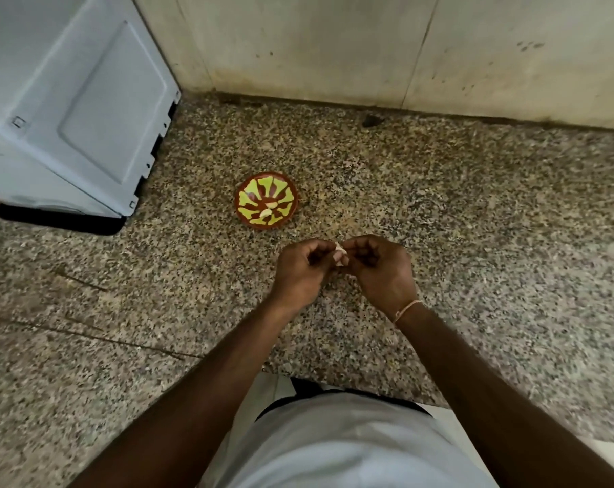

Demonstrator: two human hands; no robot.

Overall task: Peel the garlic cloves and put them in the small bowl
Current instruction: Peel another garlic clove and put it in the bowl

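A: What are the hands doing?

B: The left hand [300, 272] and the right hand [379, 267] are close together above the speckled stone surface [474, 223], fingers curled, both pinching one garlic clove [340, 254] between their fingertips. The clove sits right in the gap between them, pale, with what looks like a bit of papery skin lifting at its top end.

A: And the small bowl?

B: The small bowl [267, 200], brown with yellow-green petals painted inside, stands on the surface just beyond the hands and a little to the left. A couple of pale pieces [268, 213] lie in it, likely cloves already peeled, so I'd judge the task partly done.

A: How should this step go?

B: I'd hold the clove steady with one hand and let the other hand's nail catch the loose edge of skin, pulling along the clove's length rather than across it. A light pinch is enough; squeezing hard could bruise it or shoot it out onto the surface. Check the far side for clinging skin before dropping it in the bowl.

A: Anything else nearby?

B: A pale grey appliance [69, 110] stands well off to the left, against the tiled wall [333, 44].
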